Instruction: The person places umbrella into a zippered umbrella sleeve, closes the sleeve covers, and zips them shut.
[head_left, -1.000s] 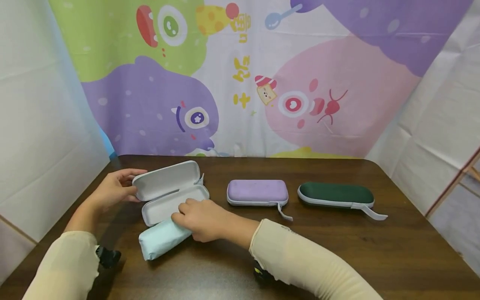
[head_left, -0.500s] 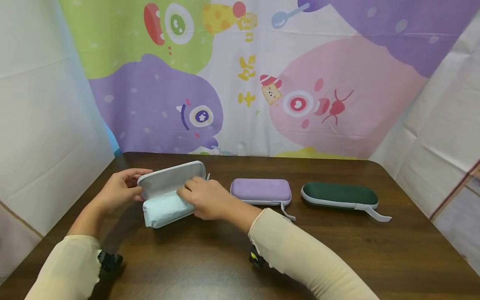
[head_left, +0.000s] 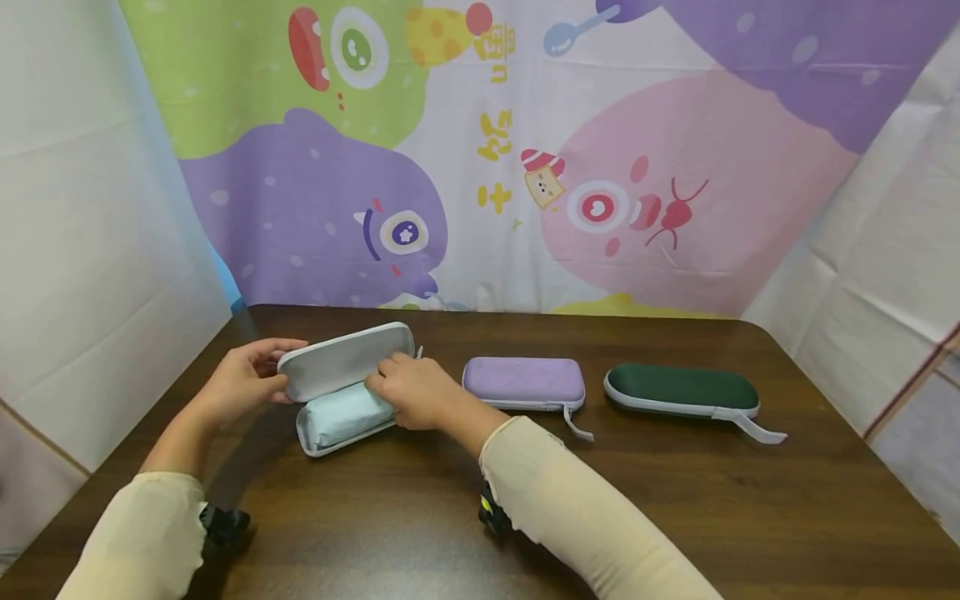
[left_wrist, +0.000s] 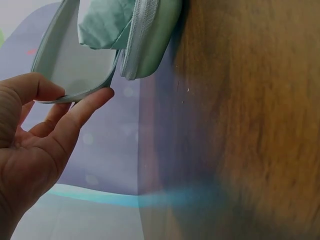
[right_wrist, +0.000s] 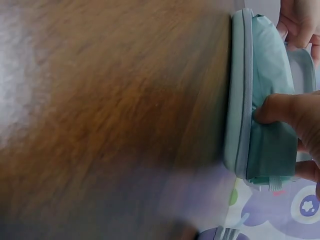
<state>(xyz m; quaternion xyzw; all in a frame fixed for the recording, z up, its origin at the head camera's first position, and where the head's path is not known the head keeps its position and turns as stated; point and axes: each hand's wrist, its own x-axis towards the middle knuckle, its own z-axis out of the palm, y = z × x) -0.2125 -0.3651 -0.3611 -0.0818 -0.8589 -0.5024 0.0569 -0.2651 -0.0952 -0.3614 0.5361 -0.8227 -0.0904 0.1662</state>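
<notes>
A grey zip case (head_left: 321,452) lies open at the left of the table, its lid (head_left: 345,360) standing up at the back. Inside the base sits a pale blue folded umbrella (head_left: 348,415), a compact fabric bundle. My left hand (head_left: 243,379) pinches the lid's left end, thumb on one side of the rim and fingers on the other. My right hand (head_left: 415,393) holds the umbrella's right end, partly hiding it. In the right wrist view the thumb (right_wrist: 275,108) presses the umbrella's fabric just above the zip edge.
To the right, a purple zip case (head_left: 523,382) lies closed with its strap toward me. Farther right is a closed dark green case (head_left: 678,389) with a grey strap (head_left: 750,427). A patterned cloth (head_left: 495,250) hangs behind the wooden table (head_left: 637,500).
My right hand has carried the umbrella from in front of the case up over its base and lowered it in. My left hand has stayed on the lid.
</notes>
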